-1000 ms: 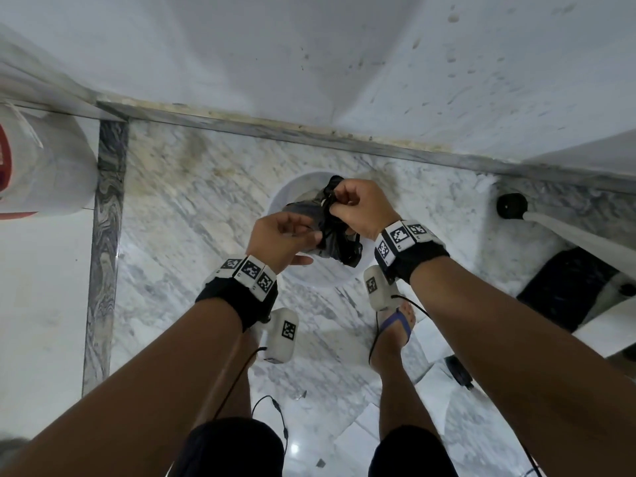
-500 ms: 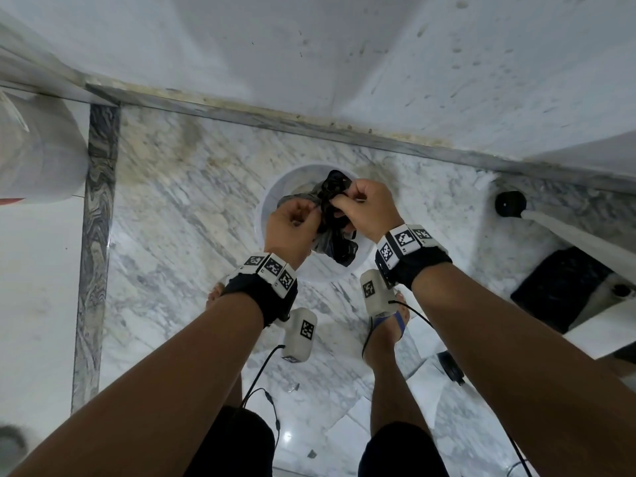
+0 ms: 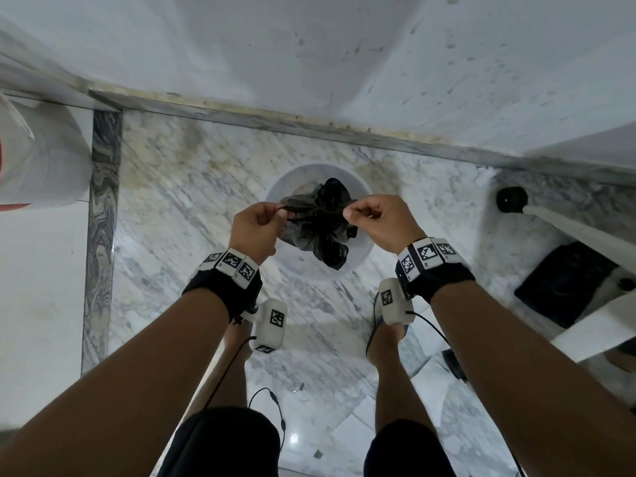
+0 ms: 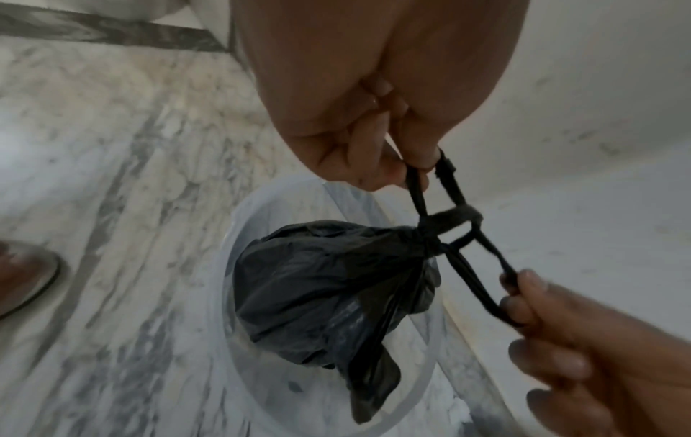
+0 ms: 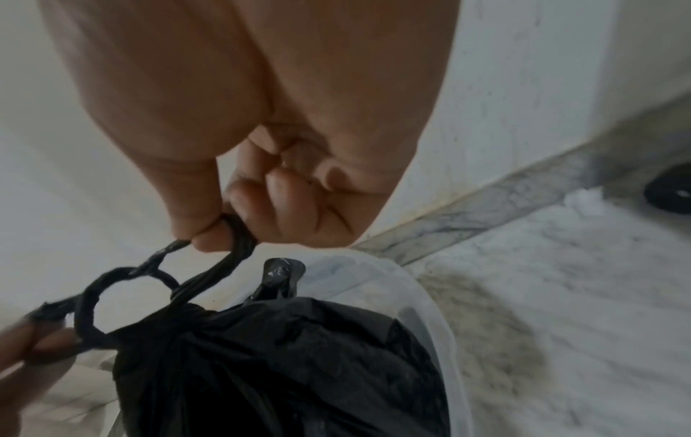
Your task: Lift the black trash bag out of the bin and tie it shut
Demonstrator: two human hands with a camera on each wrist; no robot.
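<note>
Black bag (image 3: pixel 318 225) between pinching fingers (image 3: pixel 349 212)

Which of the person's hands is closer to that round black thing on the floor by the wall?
Right. The right hand is on the round black thing's side; the left hand is farther away.

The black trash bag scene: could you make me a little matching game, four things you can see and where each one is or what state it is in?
Things:
1. black trash bag
2. white bin
3. left hand
4. right hand

States:
A. pinches the bag tie on the side of the dark marble floor strip
B. stands on the marble floor under the bag
C. pinches the bag tie on the side of the black round foot
D. hangs gathered at its neck, with a loose knot

Pairs: 1-D, 2-B, 3-A, 4-C
</note>
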